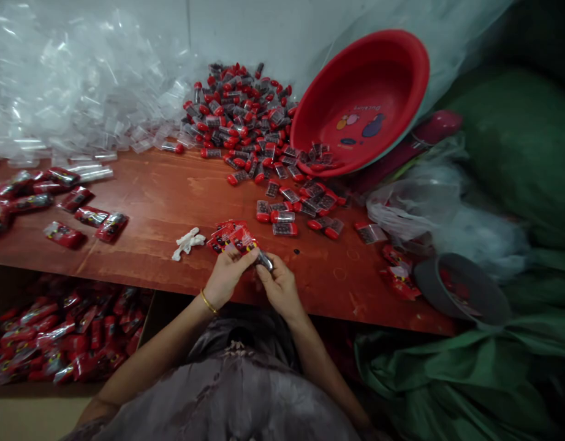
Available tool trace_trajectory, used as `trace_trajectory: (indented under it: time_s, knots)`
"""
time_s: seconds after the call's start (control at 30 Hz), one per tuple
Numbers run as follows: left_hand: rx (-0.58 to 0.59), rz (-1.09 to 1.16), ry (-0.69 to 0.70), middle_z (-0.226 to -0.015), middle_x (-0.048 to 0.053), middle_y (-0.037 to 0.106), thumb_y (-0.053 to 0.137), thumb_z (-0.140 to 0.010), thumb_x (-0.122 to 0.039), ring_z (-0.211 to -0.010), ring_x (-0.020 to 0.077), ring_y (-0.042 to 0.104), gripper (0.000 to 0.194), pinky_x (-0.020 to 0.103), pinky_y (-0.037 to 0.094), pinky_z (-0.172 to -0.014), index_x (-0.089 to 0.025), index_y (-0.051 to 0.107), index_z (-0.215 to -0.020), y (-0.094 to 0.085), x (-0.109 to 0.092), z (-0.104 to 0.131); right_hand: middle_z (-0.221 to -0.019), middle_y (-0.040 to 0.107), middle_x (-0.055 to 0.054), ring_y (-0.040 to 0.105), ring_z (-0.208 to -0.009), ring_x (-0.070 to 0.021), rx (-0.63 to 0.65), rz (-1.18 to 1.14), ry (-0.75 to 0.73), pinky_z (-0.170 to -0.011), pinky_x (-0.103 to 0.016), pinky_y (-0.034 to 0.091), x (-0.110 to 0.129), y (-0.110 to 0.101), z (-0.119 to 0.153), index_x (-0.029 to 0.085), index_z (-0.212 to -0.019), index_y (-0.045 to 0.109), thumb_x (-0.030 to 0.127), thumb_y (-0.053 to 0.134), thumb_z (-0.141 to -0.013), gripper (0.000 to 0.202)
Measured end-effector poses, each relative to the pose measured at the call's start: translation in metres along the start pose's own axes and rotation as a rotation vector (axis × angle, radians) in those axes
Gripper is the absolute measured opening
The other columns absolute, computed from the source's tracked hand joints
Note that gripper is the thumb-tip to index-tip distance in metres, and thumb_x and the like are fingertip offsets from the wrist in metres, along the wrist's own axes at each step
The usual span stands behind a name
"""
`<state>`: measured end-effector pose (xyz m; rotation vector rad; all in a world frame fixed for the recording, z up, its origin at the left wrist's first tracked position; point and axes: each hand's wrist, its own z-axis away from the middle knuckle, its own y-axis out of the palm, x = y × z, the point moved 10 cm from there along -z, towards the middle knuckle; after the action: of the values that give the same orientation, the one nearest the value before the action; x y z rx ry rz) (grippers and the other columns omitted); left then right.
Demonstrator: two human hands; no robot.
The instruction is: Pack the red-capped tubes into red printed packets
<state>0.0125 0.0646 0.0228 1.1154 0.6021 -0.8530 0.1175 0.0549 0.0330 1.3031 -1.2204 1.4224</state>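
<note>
Close to the table's front edge, my two hands meet over a small clear container with dark contents (264, 262). My right hand (281, 286) has its fingers closed around that container. A printed red card (244, 237) is pinched between the thumb and fingers of my left hand (225, 278), its lower end right against the container. More red cards (222, 234) lie fanned just beyond the left fingers. Left of them rests a crumpled white scrap (189, 242). Small clear containers with red caps (284, 228) lie beyond my right hand.
A heap of red-capped containers (241, 116) spreads from a tilted red basin (356, 79). Clear plastic sleeves (80, 79) pile up at back left. Finished-looking red packets (64, 234) lie left on the wooden table (163, 184); a box below holds more packets (75, 337). A grey bowl (429, 282) stands right.
</note>
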Motion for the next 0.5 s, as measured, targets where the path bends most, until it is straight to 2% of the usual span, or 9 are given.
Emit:
trace_trajectory:
  time_s: [0.1,0.2,0.27,0.33,0.4,0.5]
  knots:
    - [0.044,0.007,0.016,-0.060,0.000,0.064,0.083,-0.053,-0.034,-0.050,0.0074,0.052,0.029,0.019,0.042,-0.048,-0.012,0.067,-0.063,0.003,-0.004,-0.001,-0.071,0.060,0.003,0.056,-0.053,-0.0099,0.075,-0.091,-0.022,-0.055,-0.024,0.049,0.007,0.006,0.003,0.021,-0.107,0.051,0.041,0.052,-0.085,0.030]
    - [0.143,-0.012,-0.040,-0.060,0.001,0.065,0.084,-0.053,-0.034,-0.050,0.0084,0.054,0.030,0.019,0.042,-0.046,-0.012,0.067,-0.064,0.011,0.004,0.002,-0.065,0.058,0.006,0.050,-0.044,-0.0077,0.017,-0.153,0.009,-0.045,-0.020,0.043,0.000,0.000,0.003,0.023,-0.096,0.047,0.041,0.056,-0.081,0.025]
    - [0.161,-0.004,-0.092,-0.061,0.002,0.066,0.085,-0.052,-0.033,-0.052,0.0093,0.057,0.030,0.020,0.046,-0.050,-0.012,0.068,-0.065,0.011,0.010,0.007,-0.059,0.056,0.008,0.047,-0.040,-0.0072,-0.021,-0.126,0.035,-0.039,-0.019,0.039,-0.007,-0.003,0.000,0.023,-0.088,0.045,0.040,0.061,-0.077,0.026]
    - [0.140,0.006,-0.168,-0.064,0.002,0.068,0.086,-0.050,-0.032,-0.055,0.0102,0.061,0.030,0.021,0.049,-0.056,-0.013,0.068,-0.067,0.005,0.016,0.012,-0.053,0.052,0.010,0.044,-0.038,-0.0071,-0.071,0.009,-0.016,-0.039,-0.019,0.037,-0.005,-0.006,-0.008,0.023,-0.080,0.046,0.039,0.067,-0.072,0.027]
    - [0.119,0.006,-0.247,-0.067,0.004,0.070,0.086,-0.050,-0.032,-0.057,0.0126,0.064,0.032,0.024,0.052,-0.061,-0.013,0.069,-0.069,-0.004,0.018,0.015,-0.050,0.049,0.010,0.044,-0.042,-0.0078,-0.107,0.225,-0.158,-0.045,-0.020,0.039,0.010,-0.007,-0.019,0.023,-0.074,0.050,0.038,0.071,-0.069,0.026]
    - [0.071,-0.006,-0.244,-0.073,0.009,0.072,0.085,-0.054,-0.033,-0.063,0.0176,0.068,0.033,0.028,0.054,-0.066,-0.012,0.069,-0.075,-0.028,0.001,0.009,-0.066,0.061,0.001,0.057,-0.063,-0.0145,-0.077,0.544,-0.379,-0.065,-0.027,0.048,0.033,0.001,-0.039,0.022,-0.080,0.059,0.041,0.066,-0.075,0.021]
